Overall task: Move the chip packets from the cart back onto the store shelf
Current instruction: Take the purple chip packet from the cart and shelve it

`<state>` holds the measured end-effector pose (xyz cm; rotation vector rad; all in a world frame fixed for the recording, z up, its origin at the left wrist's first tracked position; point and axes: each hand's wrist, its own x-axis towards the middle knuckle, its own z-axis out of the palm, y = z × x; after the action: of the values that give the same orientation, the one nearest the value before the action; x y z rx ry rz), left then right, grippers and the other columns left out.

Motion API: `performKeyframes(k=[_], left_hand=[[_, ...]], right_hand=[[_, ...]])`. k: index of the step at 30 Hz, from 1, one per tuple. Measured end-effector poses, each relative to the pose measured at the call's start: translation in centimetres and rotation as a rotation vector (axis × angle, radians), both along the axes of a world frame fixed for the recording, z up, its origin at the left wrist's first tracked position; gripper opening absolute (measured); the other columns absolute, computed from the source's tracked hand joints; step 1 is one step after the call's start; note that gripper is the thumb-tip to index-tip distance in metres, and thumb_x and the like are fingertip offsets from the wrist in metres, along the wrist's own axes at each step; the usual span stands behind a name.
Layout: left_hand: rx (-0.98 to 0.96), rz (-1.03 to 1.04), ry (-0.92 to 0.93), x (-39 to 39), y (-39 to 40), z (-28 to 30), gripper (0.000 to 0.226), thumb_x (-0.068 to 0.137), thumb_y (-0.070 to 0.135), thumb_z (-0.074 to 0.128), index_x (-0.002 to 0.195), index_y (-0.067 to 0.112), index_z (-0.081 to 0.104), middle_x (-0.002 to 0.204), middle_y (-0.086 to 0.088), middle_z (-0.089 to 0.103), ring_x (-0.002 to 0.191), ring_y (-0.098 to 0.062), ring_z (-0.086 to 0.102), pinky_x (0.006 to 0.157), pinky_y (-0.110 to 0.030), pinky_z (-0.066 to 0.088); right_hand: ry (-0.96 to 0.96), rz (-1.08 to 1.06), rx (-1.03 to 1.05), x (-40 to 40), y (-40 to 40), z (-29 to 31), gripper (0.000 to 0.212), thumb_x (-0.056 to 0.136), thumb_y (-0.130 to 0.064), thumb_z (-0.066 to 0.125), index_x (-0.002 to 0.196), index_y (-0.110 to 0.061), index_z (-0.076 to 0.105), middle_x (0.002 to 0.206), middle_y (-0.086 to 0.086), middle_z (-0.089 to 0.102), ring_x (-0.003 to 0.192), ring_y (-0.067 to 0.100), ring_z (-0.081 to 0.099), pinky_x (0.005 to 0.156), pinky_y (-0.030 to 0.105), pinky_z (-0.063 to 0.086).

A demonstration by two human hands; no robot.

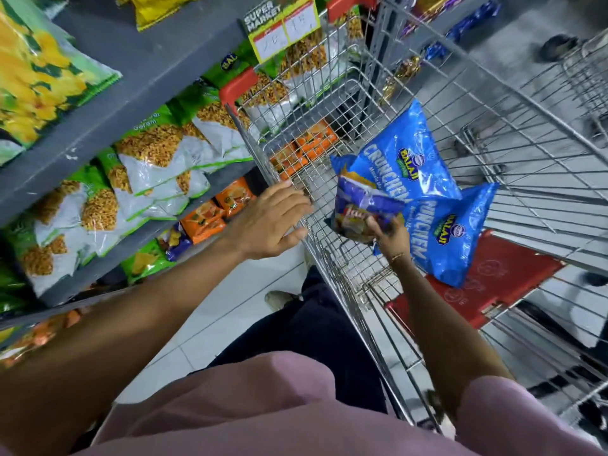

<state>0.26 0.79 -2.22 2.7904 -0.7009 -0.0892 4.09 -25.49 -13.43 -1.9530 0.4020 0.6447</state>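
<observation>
The right hand (391, 235) is inside the cart (345, 291), fingers closed on the lower edge of a small purple chip packet (362, 205) held just above the cart floor. The left hand (273, 222) rests open on the cart's wire side wall, fingers spread, holding nothing. Two larger blue chip packets (411, 159) lie in the cart beside the purple one, overlapping each other. All three look puffed with air, so they are probably very light, soft and easily crushed, with glossy film that may slip. A pinch on the flat sealed seam, or a loose cupped grip around the middle, would suit them best. The shelf (158, 70) stands just to the left, stocked with green packets (158, 159).
</observation>
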Motion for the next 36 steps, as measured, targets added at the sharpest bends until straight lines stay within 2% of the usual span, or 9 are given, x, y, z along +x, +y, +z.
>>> performKeyframes(k=[4, 6, 8, 11, 16, 21, 23, 29, 36], left_hand=[[-0.024, 0.004, -0.064, 0.0, -0.2, 0.2, 0.057, 0.097, 0.041, 0.020, 0.109, 0.005, 0.062, 0.106, -0.014, 0.069, 0.106, -0.021, 0.048, 0.114, -0.032, 0.017], [-0.013, -0.002, -0.079, 0.0, -0.3, 0.2, 0.057, 0.097, 0.040, 0.020, 0.107, 0.004, 0.064, 0.103, -0.014, 0.069, 0.103, -0.021, 0.051, 0.112, -0.034, 0.021], [0.000, 0.000, -0.085, -0.1, -0.3, 0.1, 0.057, 0.097, 0.040, 0.019, 0.107, 0.005, 0.063, 0.102, -0.013, 0.069, 0.101, -0.023, 0.055, 0.114, -0.031, 0.017], [-0.004, 0.011, -0.084, -0.1, -0.3, -0.1, 0.059, 0.097, 0.041, 0.017, 0.106, 0.005, 0.063, 0.102, -0.012, 0.069, 0.100, -0.023, 0.057, 0.116, -0.027, 0.011], [-0.019, -0.012, -0.072, 0.0, -0.1, -0.1, 0.057, 0.097, 0.042, 0.019, 0.106, 0.006, 0.061, 0.101, -0.013, 0.068, 0.101, -0.021, 0.049, 0.113, -0.032, 0.020], [-0.016, 0.055, 0.004, 0.4, 0.7, 0.5, 0.060, 0.097, 0.047, 0.019, 0.114, 0.006, 0.059, 0.111, -0.012, 0.066, 0.112, -0.021, 0.049, 0.115, -0.030, 0.016], [0.004, 0.095, 0.040, 0.6, 1.3, 0.9, 0.060, 0.098, 0.045, 0.017, 0.116, 0.006, 0.059, 0.115, -0.012, 0.065, 0.116, -0.023, 0.051, 0.115, -0.031, 0.018], [-0.175, 0.303, -0.038, 2.6, 3.5, 5.8, 0.052, 0.100, 0.039, 0.023, 0.111, 0.003, 0.060, 0.111, -0.017, 0.065, 0.112, -0.025, 0.053, 0.101, -0.030, 0.035], [-0.308, 0.449, -0.366, 3.2, 8.0, 18.7, 0.057, 0.098, 0.044, 0.021, 0.122, 0.005, 0.055, 0.125, -0.016, 0.059, 0.125, -0.023, 0.045, 0.106, -0.030, 0.032]], right_hand=[[0.132, 0.055, 0.040, 2.6, -0.4, -3.0, 0.040, 0.076, -0.040, 0.072, 0.097, -0.009, 0.057, 0.090, 0.007, 0.063, 0.076, 0.015, 0.060, 0.072, 0.018, 0.054], [0.150, 0.110, 0.034, 2.7, -1.2, -6.7, 0.072, 0.053, -0.050, 0.080, 0.108, -0.012, 0.053, 0.105, 0.010, 0.066, 0.095, 0.024, 0.063, 0.091, 0.037, 0.054], [0.196, 0.169, 0.044, 2.6, -0.4, -4.4, 0.086, 0.051, -0.034, 0.090, 0.121, -0.008, 0.046, 0.115, 0.007, 0.062, 0.105, 0.022, 0.059, 0.101, 0.040, 0.046], [0.269, 0.177, 0.043, 2.3, 0.0, -3.7, 0.074, 0.063, 0.000, 0.082, 0.125, 0.000, 0.042, 0.112, 0.003, 0.057, 0.102, 0.018, 0.055, 0.096, 0.033, 0.045], [0.170, 0.155, -0.027, 2.0, -0.7, -6.9, 0.048, 0.064, -0.031, 0.083, 0.099, -0.005, 0.062, 0.102, 0.015, 0.070, 0.096, 0.029, 0.064, 0.090, 0.043, 0.053], [-0.030, 0.009, 0.122, 2.2, 0.3, -0.3, 0.026, 0.075, -0.027, 0.076, 0.072, -0.007, 0.059, 0.070, 0.009, 0.066, 0.069, 0.010, 0.053, 0.066, 0.036, 0.054], [-0.083, -0.073, 0.223, 2.9, 0.2, 2.1, 0.018, 0.080, -0.010, 0.071, 0.069, -0.013, 0.057, 0.062, -0.012, 0.066, 0.061, -0.002, 0.056, 0.061, 0.020, 0.052], [-0.380, -0.172, 0.421, 6.1, 1.3, 11.9, 0.014, 0.081, -0.011, 0.070, 0.095, -0.013, 0.068, 0.092, 0.002, 0.071, 0.090, 0.019, 0.062, 0.085, 0.039, 0.055], [-0.667, -0.148, 0.659, 8.4, 7.1, 26.6, 0.013, 0.088, -0.009, 0.060, 0.094, -0.018, 0.068, 0.085, -0.014, 0.075, 0.081, 0.003, 0.066, 0.074, 0.020, 0.056]])
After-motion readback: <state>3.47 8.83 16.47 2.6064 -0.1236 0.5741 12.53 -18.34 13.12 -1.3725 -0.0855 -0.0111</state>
